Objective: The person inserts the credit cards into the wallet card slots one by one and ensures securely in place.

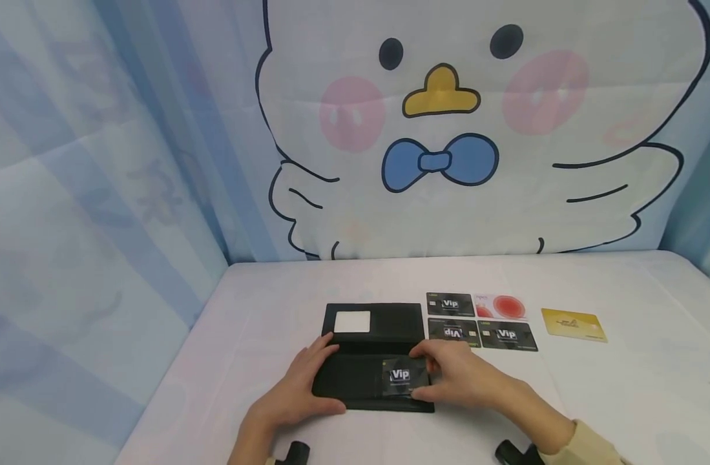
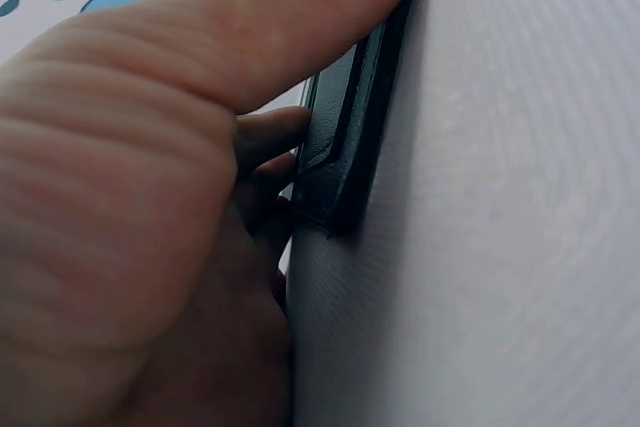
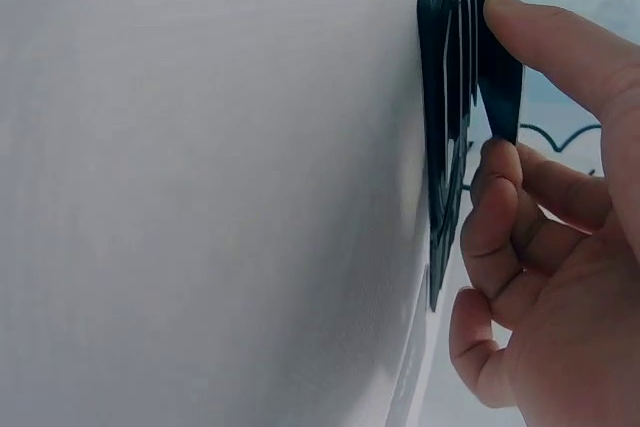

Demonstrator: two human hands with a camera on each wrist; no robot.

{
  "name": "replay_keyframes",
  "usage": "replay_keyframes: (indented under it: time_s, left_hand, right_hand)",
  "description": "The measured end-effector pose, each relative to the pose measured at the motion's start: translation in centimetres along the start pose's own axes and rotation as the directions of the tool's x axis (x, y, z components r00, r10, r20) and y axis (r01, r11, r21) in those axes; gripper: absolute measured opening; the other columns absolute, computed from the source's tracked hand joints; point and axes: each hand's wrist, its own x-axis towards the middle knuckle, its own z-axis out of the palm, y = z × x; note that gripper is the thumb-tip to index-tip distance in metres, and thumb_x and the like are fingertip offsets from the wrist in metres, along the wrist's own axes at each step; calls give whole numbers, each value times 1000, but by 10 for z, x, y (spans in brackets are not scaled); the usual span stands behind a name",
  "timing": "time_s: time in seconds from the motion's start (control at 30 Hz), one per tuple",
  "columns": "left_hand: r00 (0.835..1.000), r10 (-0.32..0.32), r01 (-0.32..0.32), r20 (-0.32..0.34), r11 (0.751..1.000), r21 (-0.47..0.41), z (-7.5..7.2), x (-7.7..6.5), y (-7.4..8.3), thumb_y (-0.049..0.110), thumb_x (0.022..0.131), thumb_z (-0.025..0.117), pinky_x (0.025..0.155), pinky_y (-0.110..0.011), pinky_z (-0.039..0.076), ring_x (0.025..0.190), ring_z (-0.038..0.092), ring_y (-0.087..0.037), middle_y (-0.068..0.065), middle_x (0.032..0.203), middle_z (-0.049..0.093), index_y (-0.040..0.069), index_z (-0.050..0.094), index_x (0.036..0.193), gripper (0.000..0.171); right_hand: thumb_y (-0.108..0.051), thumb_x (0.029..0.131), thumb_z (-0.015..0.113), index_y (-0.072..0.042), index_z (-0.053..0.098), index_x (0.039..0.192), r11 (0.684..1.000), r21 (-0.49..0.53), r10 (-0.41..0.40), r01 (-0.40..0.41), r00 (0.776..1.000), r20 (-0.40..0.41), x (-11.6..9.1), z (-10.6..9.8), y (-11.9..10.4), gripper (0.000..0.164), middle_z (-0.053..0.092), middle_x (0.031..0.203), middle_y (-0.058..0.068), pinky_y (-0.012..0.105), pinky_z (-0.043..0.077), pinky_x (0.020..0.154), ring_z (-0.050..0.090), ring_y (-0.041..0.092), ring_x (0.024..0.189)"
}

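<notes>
An unfolded black wallet lies on the table, a white panel on its far half. My left hand rests along the wallet's left side with fingers spread, its thumb by the near left corner. In the left wrist view, that thumb reaches across the wallet's edge. Over the right part of the near half, my right hand pinches a black Vip card by its right side. The right wrist view shows the card tilted off the layered slots; whether its far edge is inside one is hidden.
Three more black Vip cards, one of them at the lower right, lie beside the wallet with a pink-and-white card. Farther right is a gold card. A printed cloth hangs behind the white table.
</notes>
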Motion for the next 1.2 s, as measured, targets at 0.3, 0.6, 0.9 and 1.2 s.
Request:
replay_keyframes:
  time_s: [0.3,0.6,0.9,1.2]
  left_hand:
    - [1000,7,-7,-4,1000,0,0,1,-2,37,77,89,116,-66,13,151,11,-42,-9,166,20,10,41,153,95]
    - [1000,10,-10,1,1000,2,1,2,-2,38,77,89,117,-65,12,151,11,-41,-9,166,19,10,40,153,95]
    - [1000,8,-8,-12,1000,4,0,-2,-2,37,76,89,116,-65,12,150,11,-43,-9,166,20,8,40,153,95]
    - [1000,5,-5,-13,1000,4,0,-1,0,37,76,89,117,-64,13,151,11,-41,-8,166,21,9,41,153,96]
  right_hand:
    - [-26,76,89,-5,65,112,998,10,-61,61,998,-36,-9,-7,9,48,57,85,-10,27,49,70,54,7,79]
    - [-26,75,90,-5,67,111,996,12,-92,93,995,-35,-10,-7,9,47,59,86,-11,26,51,71,54,7,79]
    - [-25,76,89,-4,67,110,994,-12,-106,105,994,-30,-3,-2,2,45,60,85,-13,26,52,72,55,6,79]
    - [-23,77,89,-4,67,110,995,-18,-99,99,995,-27,3,3,-4,44,57,82,-13,25,50,69,53,6,76]
